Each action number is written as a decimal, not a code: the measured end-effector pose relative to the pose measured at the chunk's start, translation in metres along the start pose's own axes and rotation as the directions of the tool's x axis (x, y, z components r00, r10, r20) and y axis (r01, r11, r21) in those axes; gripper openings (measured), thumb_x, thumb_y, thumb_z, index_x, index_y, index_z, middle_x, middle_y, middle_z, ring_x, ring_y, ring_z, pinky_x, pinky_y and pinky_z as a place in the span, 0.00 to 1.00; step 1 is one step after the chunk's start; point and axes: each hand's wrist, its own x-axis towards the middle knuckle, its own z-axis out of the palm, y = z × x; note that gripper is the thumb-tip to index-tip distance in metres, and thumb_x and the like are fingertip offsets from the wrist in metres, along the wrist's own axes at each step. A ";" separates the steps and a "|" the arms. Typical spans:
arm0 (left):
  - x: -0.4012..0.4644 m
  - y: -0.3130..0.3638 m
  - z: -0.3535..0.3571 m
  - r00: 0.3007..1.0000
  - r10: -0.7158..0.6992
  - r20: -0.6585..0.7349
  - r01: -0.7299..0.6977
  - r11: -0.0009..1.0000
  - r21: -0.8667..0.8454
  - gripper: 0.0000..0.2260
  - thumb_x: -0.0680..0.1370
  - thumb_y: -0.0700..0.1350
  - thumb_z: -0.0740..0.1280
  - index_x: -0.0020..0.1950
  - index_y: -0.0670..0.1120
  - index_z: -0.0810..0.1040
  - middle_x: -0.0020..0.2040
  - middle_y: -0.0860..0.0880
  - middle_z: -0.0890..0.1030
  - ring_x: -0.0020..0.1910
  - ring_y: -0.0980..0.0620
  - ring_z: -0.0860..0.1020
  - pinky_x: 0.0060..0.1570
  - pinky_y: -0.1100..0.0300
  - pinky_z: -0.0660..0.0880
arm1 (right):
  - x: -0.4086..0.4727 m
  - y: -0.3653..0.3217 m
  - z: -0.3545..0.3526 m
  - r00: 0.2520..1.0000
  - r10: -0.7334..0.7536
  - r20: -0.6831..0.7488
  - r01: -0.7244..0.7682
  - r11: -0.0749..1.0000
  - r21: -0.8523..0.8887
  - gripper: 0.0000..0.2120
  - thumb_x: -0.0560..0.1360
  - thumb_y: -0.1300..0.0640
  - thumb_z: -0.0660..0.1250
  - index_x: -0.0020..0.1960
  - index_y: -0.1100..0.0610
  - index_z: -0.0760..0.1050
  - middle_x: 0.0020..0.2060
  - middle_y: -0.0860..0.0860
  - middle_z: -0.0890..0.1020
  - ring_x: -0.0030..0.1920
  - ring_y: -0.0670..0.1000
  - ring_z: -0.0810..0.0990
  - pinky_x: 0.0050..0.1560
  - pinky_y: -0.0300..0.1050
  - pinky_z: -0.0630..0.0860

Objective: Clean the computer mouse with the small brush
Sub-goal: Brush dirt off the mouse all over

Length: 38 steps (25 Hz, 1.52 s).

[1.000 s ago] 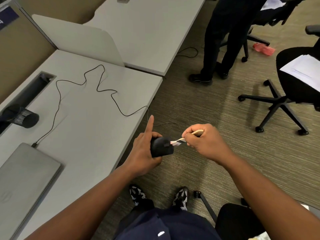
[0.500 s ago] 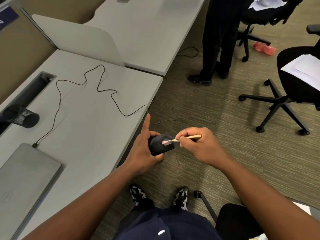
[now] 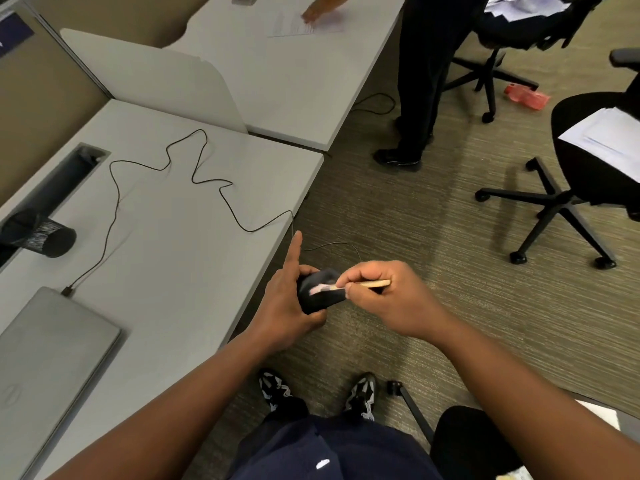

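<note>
Black plastic under the bristles: the left hand grips the mouse in mid-air just off the desk's front corner, forefinger pointing up. The right hand pinches the brush, tip on the mouse's top. Brushing is under way, I'd say; next, turn the mouse for fresh faces. Its shell looks smooth, dark, slightly blurred.

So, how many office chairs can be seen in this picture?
3: one chair at the top right behind the standing person, one chair holding papers at the right edge, one chair partly visible at the bottom right. Others may be out of view.
</note>
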 end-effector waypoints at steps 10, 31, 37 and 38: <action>-0.004 0.002 0.000 1.000 0.003 -0.029 -0.002 1.000 0.017 0.64 0.70 0.40 0.83 0.88 0.58 0.39 0.60 0.60 0.81 0.64 0.52 0.79 0.70 0.42 0.75 | 0.004 0.011 -0.014 0.962 0.110 -0.251 -0.151 0.977 -0.150 0.08 0.74 0.59 0.70 0.41 0.47 0.84 0.27 0.44 0.80 0.25 0.40 0.71 0.26 0.36 0.67; 0.012 -0.009 0.006 0.999 0.039 -0.010 -0.037 0.993 0.111 0.48 0.69 0.43 0.83 0.85 0.45 0.63 0.69 0.75 0.56 0.70 0.57 0.71 0.70 0.41 0.75 | 0.011 0.003 -0.040 0.989 0.132 -0.073 -0.142 0.978 -0.154 0.17 0.75 0.69 0.71 0.48 0.48 0.88 0.46 0.48 0.83 0.35 0.40 0.76 0.36 0.36 0.71; 0.015 -0.012 0.009 0.998 0.060 0.032 -0.064 0.990 0.126 0.53 0.69 0.42 0.83 0.87 0.51 0.57 0.67 0.82 0.63 0.67 0.55 0.72 0.70 0.44 0.72 | 0.013 -0.002 -0.029 0.990 0.087 0.115 -0.100 0.989 0.107 0.12 0.77 0.66 0.74 0.50 0.50 0.89 0.48 0.53 0.85 0.43 0.51 0.80 0.45 0.47 0.76; 0.015 -0.013 0.008 0.997 0.067 0.035 -0.071 0.988 0.137 0.54 0.69 0.43 0.83 0.88 0.52 0.55 0.65 0.82 0.64 0.66 0.55 0.72 0.70 0.44 0.72 | 0.014 -0.001 -0.028 0.986 0.115 0.119 -0.123 0.990 0.069 0.13 0.77 0.66 0.74 0.50 0.49 0.89 0.47 0.53 0.85 0.42 0.52 0.79 0.44 0.49 0.75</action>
